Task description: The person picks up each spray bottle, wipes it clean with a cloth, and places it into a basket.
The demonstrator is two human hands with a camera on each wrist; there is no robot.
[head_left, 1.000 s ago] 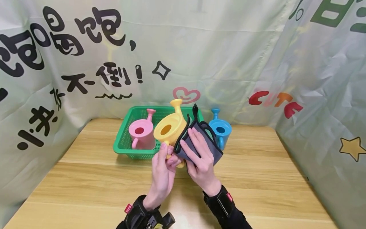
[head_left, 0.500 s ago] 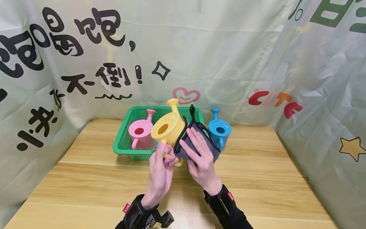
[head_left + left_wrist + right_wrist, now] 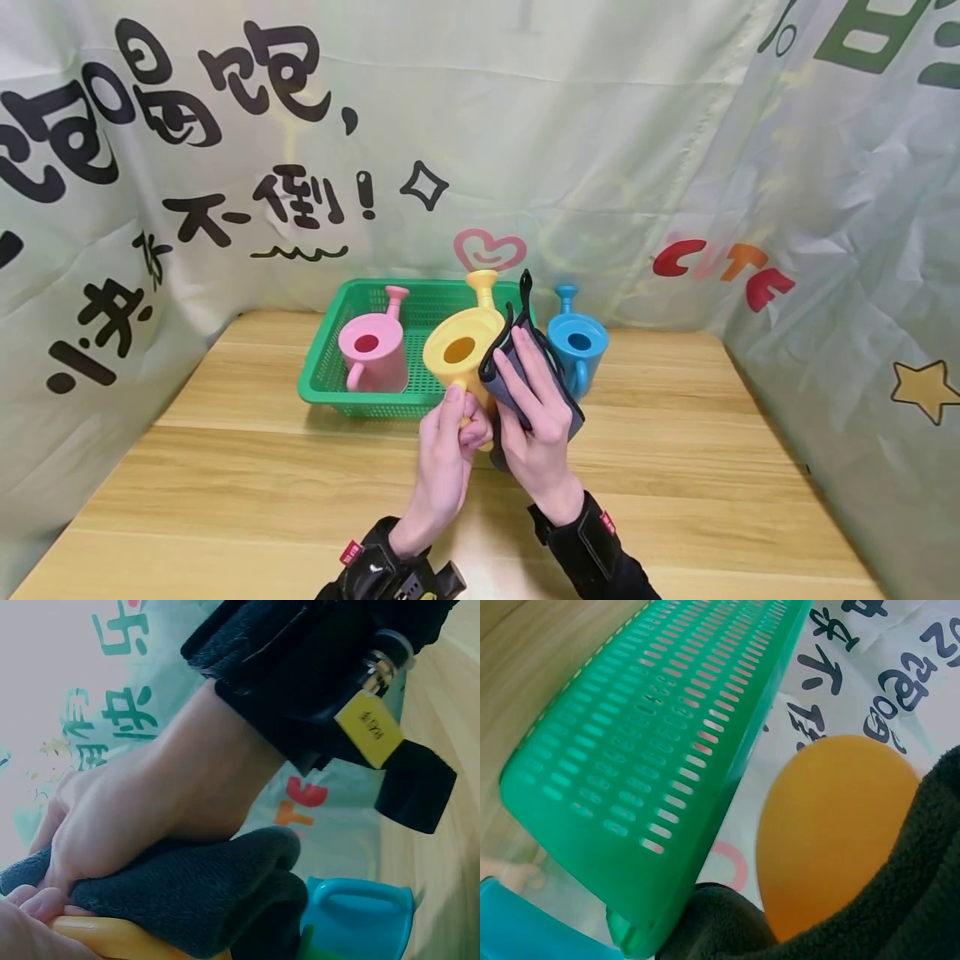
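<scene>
Bench of pale wood (image 3: 675, 467) lies beneath the round yellow plastic watering can (image 3: 467, 325); your left hand (image 3: 442, 467) holds it up, grip clamped on its handle. Your right grip (image 3: 542, 425) clasps a dark grey, black-edged cloth (image 3: 564, 408) against the can's right side. Toward the bench's far edge stands a green slotted plastic basket (image 3: 360, 407), a pink plastic watering can (image 3: 387, 363) inside.

The yellow watering can (image 3: 463, 328) is held aloft and tilted, a folded, black-edged grey cloth (image 3: 498, 386) lying against its right side.
</scene>
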